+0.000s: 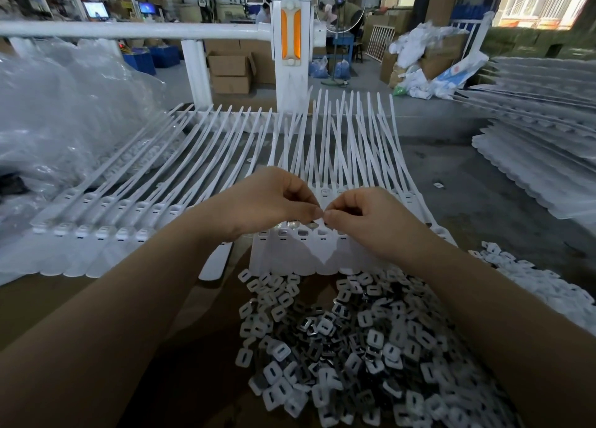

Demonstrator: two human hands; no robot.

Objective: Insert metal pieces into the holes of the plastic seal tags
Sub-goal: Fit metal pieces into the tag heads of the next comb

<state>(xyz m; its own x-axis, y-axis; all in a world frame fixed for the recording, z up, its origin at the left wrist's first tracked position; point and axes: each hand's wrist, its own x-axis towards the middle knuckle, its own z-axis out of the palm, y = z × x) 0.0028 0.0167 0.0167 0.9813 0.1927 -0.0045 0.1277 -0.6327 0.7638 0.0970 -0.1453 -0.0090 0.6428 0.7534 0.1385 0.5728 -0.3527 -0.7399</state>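
Loose metal pieces (354, 347) lie heaped nearest the camera, w/ both forearms passing over the heap toward the strip of plastic seal tags (300, 253) just beyond it. Left hand (267, 201) and right hand (364, 221) hover above the strip's row of holes, knuckles up, fingers curled, thumb and forefinger tips of each pressed together and the two pinches nearly touching over the strip's middle. Something small sits betw. the fingertips, prob. a metal piece, but too small to tell which hand has it. Strip's near edge borders the heap; its thin tails fan away toward a white railing post (290, 40). Left of the strip lies a second tag strip (96, 234), close beside it, w/ clear plastic bags (64, 111) beyond. Right of the strip is bare grey surface, then stacked tag strips (541, 169) well apart. More white pieces (532, 282) spread right of the heap.
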